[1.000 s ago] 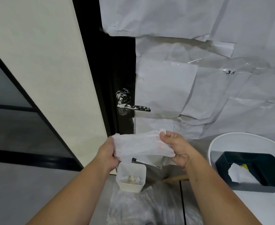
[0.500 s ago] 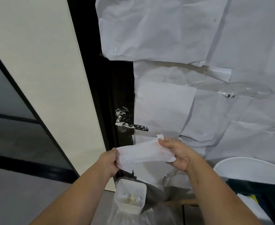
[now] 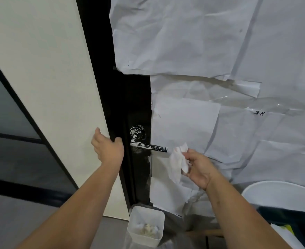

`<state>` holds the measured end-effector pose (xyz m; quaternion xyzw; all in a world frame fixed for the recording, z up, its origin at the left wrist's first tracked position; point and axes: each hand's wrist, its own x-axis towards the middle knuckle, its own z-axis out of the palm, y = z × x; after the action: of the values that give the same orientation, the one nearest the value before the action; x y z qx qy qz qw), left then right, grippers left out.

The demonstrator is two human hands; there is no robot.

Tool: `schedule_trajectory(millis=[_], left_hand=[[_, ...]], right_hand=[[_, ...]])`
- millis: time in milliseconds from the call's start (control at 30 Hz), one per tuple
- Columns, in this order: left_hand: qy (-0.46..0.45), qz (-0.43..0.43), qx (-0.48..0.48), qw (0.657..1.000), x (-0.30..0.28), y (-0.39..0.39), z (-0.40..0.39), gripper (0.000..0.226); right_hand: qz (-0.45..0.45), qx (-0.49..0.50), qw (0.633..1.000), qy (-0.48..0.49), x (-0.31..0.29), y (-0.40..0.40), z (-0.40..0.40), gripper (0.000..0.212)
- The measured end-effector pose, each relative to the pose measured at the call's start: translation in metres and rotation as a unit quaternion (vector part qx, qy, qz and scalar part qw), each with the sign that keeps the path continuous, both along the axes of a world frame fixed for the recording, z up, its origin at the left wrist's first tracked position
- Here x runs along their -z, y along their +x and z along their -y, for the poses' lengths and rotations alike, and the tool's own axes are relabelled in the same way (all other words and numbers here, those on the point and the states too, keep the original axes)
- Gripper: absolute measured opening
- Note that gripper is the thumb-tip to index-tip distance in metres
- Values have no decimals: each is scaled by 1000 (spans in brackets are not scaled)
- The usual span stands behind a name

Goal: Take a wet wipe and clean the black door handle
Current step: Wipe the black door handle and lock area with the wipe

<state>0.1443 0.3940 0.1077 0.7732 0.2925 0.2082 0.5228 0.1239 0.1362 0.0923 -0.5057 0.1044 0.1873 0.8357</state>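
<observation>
Head view: the black door handle [image 3: 148, 145] is recorded on the dark door strip, its lever streaked white from rosette to tip and pointing right. One wet wipe [image 3: 179, 159] is pinched, bunched, in the right hand [image 3: 198, 169], just right of the lever tip and not yet touching it. The left hand [image 3: 108, 150] is noted just left of the handle, fingers relaxed and holding nothing, resting against the door edge beside the white panel [image 3: 49, 87]. The step in hand is judged to be the first wipe of the lever. It is advised that the door be steadied by the left hand, the wipe be wrapped round the lever at its tip and drawn toward the rosette, then turned to a fresh face for the streaked neck and rosette; firm pressure is judged necessary, as the residue looks dried. Counted: one handle, one wipe, two hands, one small white bin [image 3: 145, 225] below the handle holding crumpled waste, several paper sheets [image 3: 184, 123] taped right of the handle.
</observation>
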Motion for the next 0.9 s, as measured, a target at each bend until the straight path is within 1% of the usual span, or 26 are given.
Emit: schedule_trajectory(millis=[67, 167, 267, 333, 400, 500, 600, 633, 700, 733, 800, 900], left_hand=[[103, 8, 5, 995, -14, 9, -2, 89], [232, -3, 21, 972, -27, 23, -11, 107], [322, -11, 60, 945, -26, 34, -22, 119], [355, -17, 83, 931, -21, 40, -29, 123], [375, -24, 106, 921, -14, 43, -36, 123], [376, -23, 134, 917, -8, 49, -42, 119], [369, -22, 151, 917, -5, 53, -45, 116], [366, -22, 154, 918, -4, 53, -46, 115], [365, -13, 157, 918, -2, 55, -48, 114], [366, -8, 157, 917, -1, 55, -48, 114], [365, -1, 157, 918, -2, 55, -48, 114], [369, 2, 155, 916, -3, 54, -48, 116]], right_hand=[[24, 15, 999, -19, -1, 2, -6, 21], [42, 54, 997, -35, -1, 5, -16, 27], [68, 70, 992, -86, -2, 7, -33, 28], [85, 68, 984, -144, 2, 7, -47, 21], [98, 69, 968, -220, 9, 6, -60, 14], [139, 108, 932, -317, 21, 10, -75, 23], [168, 147, 898, -380, 25, 15, -81, 18], [172, 158, 896, -379, 26, 15, -82, 17], [158, 178, 908, -344, 28, 12, -85, 21], [145, 188, 919, -314, 29, 10, -87, 22], [116, 210, 941, -239, 32, 9, -91, 17], [63, 255, 953, -150, 35, 10, -100, 18]])
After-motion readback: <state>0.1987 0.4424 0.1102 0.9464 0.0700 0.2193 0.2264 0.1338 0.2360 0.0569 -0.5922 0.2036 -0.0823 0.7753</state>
